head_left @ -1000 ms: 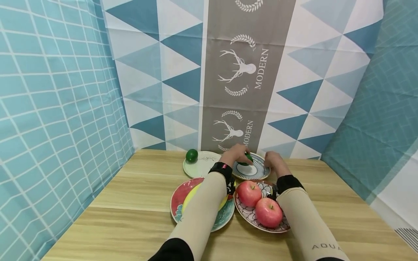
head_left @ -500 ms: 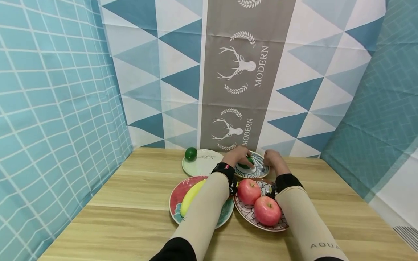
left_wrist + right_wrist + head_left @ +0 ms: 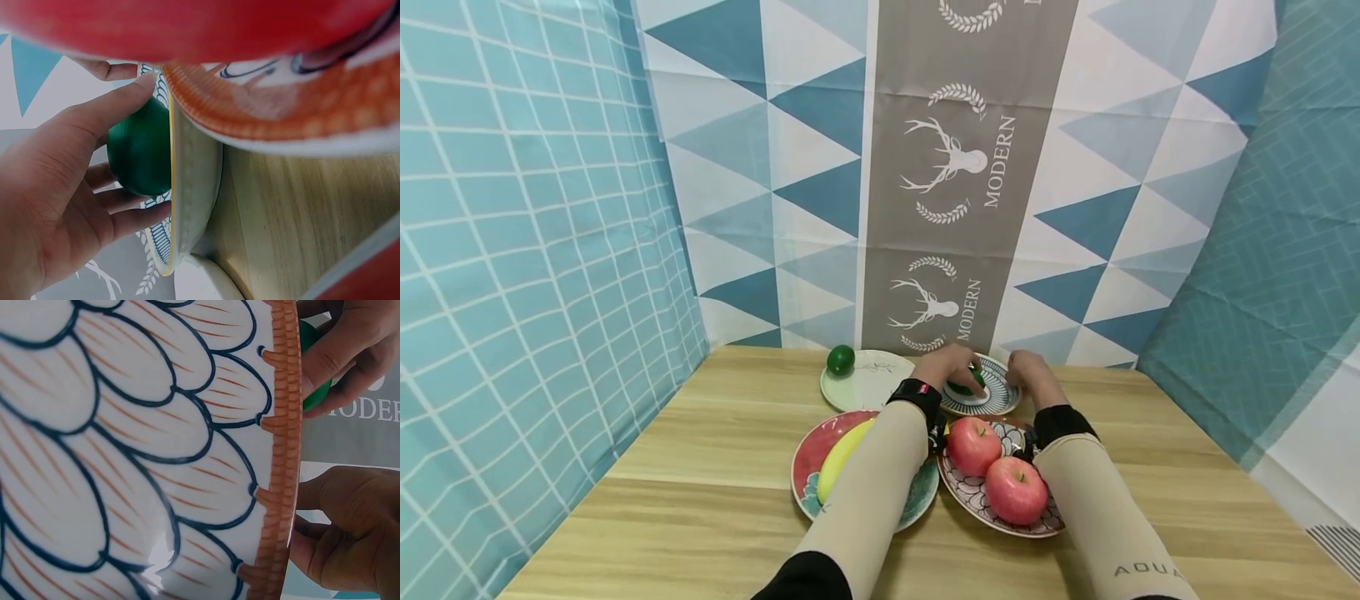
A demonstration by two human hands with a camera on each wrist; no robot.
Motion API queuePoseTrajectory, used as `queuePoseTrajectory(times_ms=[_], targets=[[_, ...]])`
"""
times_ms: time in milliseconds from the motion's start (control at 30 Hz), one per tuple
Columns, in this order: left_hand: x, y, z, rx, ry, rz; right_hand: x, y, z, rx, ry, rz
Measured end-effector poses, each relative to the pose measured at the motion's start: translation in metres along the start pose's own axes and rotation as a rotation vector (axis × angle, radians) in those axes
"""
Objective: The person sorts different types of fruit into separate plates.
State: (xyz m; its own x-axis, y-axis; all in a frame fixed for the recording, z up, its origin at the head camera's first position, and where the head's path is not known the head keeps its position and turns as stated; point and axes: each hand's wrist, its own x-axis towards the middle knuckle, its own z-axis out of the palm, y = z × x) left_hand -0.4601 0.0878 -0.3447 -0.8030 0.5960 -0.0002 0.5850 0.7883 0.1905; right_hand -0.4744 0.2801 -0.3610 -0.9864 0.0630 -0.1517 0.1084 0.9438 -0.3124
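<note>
A dark green lime sits low over the small blue-patterned plate at the back. My left hand holds it from above, with thumb and fingers spread round its sides in the left wrist view. At that plate's right rim, my right hand pinches the edge with bent fingers; in the right wrist view, the flower-patterned plate hides those fingertips in part. Another green lime lies on the pale plate to the left.
Nearer me, two red apples rest on the flower-patterned plate, under my right wrist. A yellow banana lies on the red and teal plate, partly covered by my left forearm. A patterned cloth hangs behind the wooden table.
My left hand has shifted slightly to the right and down over the small plate, lime still in its fingers. The right hand stays at the rim.
</note>
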Motion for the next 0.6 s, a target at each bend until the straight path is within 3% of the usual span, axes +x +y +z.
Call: queuePoseTrajectory(times_ms=[233, 433, 600], targets=[[-0.008, -0.003, 0.002, -0.018, 0.002, -0.014, -0.001, 0.001, 0.009, -0.026, 0.000, 0.005], [-0.013, -0.011, -0.016, 0.011, -0.019, -0.049, -0.006, -0.001, 0.006, -0.004, 0.013, -0.010], [-0.018, -0.025, -0.032, 0.051, -0.011, -0.038, -0.006, -0.001, 0.002, 0.021, 0.025, -0.012]])
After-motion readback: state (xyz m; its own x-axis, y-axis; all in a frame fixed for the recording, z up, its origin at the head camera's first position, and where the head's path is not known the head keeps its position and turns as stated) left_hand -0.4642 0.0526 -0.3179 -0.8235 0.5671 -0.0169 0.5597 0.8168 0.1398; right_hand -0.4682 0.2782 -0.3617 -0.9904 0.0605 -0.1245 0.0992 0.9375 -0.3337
